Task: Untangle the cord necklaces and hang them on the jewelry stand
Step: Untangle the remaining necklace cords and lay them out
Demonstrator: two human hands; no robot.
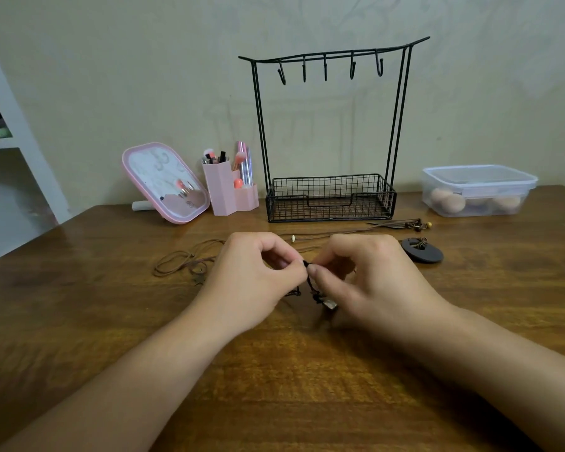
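You are pinching a thin dark cord necklace (310,282) between your left hand (255,282) and right hand (369,282), above the wooden surface (79,305). Be teasing the knot loose gently; the black wire jewelry stand (330,125) is waiting at twelve o'clock, its hooks bare.

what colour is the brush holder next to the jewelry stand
Pink; the brush holder shows clearly in the head view.
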